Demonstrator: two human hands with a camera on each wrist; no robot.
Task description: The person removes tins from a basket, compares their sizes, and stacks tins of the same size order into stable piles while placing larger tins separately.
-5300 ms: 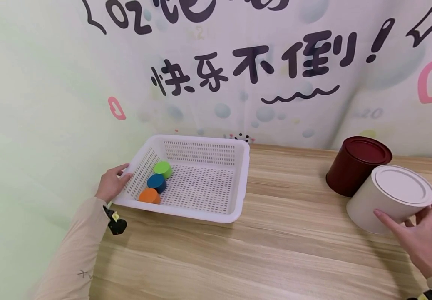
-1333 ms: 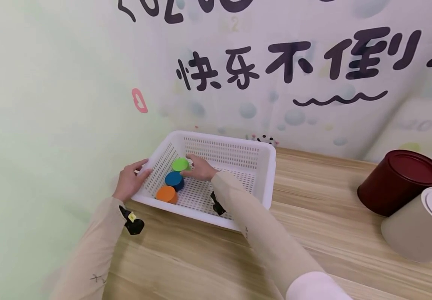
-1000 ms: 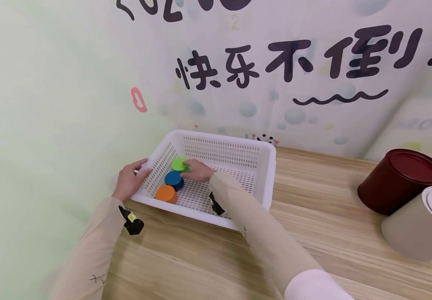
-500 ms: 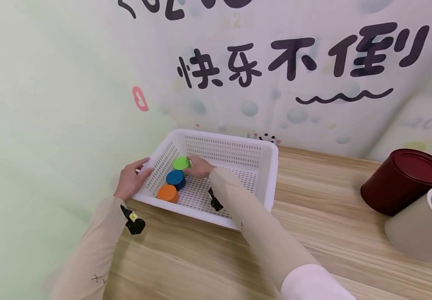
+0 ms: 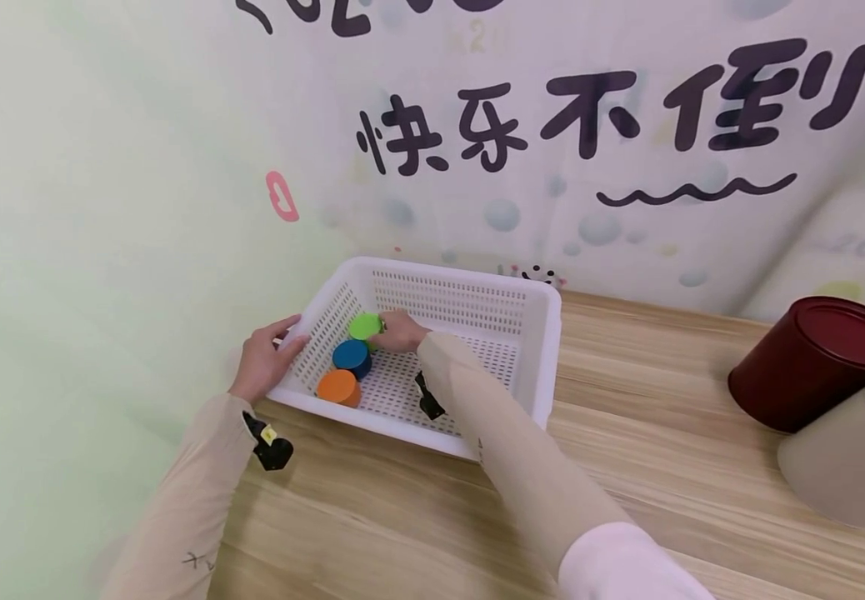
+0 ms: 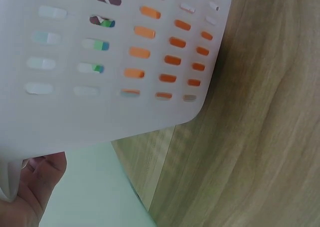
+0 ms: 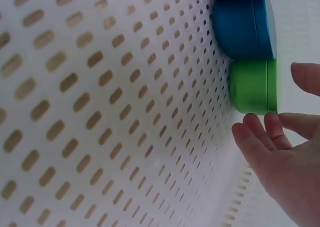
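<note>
A white perforated plastic basket (image 5: 542, 350) stands on the table, holding three small round tins in a row along its left side. Nearest is the orange tin (image 5: 338, 388), then the blue tin (image 5: 352, 358), then the green tin (image 5: 366, 326). My left hand (image 5: 263, 358) grips the basket's left rim, fingers partly hidden by it in the left wrist view. Inside the basket, my right hand (image 5: 401, 332) is beside the green tin. The right wrist view shows its fingertips (image 7: 248, 122) right at the green tin's lid edge, with the thumb (image 7: 306, 77) held apart.
A dark red lidded can (image 5: 815, 362) and a greyish-white lidded can (image 5: 841, 458) stand close together at the right. The wood-grain table (image 5: 372, 508) meets a printed cloth backdrop (image 5: 432, 192) behind the basket and at the left.
My right hand has left the white can and come into the basket, over to the green tin. My left hand stays on the rim. The head view has shifted left.
</note>
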